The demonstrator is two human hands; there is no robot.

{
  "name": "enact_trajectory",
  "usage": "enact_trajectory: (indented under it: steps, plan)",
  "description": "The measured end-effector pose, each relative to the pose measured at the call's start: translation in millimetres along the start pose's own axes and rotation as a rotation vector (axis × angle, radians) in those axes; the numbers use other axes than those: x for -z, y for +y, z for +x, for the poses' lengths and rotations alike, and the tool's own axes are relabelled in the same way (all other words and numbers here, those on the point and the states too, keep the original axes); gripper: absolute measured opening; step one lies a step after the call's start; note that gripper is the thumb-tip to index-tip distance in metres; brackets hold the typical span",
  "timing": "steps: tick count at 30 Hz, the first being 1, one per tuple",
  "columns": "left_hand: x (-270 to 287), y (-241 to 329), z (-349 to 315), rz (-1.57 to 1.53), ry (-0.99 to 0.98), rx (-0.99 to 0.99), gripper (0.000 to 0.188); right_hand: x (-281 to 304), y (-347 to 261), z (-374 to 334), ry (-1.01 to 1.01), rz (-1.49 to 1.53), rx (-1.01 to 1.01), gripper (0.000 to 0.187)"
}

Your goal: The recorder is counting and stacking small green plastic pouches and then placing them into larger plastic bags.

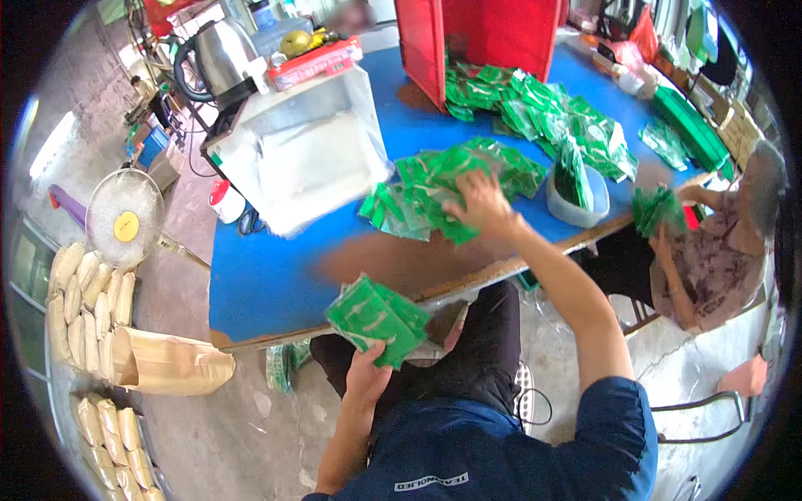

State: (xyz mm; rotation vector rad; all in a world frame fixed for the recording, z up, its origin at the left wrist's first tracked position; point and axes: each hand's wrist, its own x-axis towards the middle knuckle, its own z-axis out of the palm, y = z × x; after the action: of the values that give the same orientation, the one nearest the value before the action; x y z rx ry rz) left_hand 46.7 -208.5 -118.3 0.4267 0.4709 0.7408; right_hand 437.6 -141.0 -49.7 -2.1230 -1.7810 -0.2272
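**My right hand (484, 204) lay on the green heap (426, 179); my left hand (369, 376) was nearer me and off to the left**

Nearest me, my left fingers were closed around a stack of green packets (376, 321), thumb on top. The stack was slightly fanned, its long side seeming to slant from far left to near right, and in my view it overlapped the near edge of the blue table (276, 275).

The heap lay beyond it, farther and to the right, spread out mostly left to right. My right hand was much the closer one: it reached in from the near right, fingers spread and touching the top packets. I cannot tell whether they had pinched one. Bare tabletop showed between stack and heap.

Just right of the heap stood a pale tub (576, 213) with packets upright in it. Farther back, a second pile (543, 108) spilled from the mouth of a red bin (493, 33).
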Motion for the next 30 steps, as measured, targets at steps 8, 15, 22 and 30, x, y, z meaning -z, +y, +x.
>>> enact_trajectory:
  steps: [8,15,22,30]
  plan:
    - [-10.6,-0.8,5.8,0.02,0.054,-0.057,0.047,20.8,-92.2,-40.1,-0.088,0.497,0.502,0.026]
    - [7.8,-5.2,-11.2,-0.072,-0.019,0.037,0.064,-1.7,-43.6,-4.2,-0.113,-0.063,0.106,0.09]
    - [1.4,-7.3,-9.8,0.032,0.108,-0.009,0.056,10.2,-118.0,-46.2,-0.079,0.293,0.111,0.061]
    - [-15.7,-12.7,12.7,-0.038,0.086,-0.083,0.052,11.4,-118.5,-18.2,0.092,0.664,-0.095,0.038]
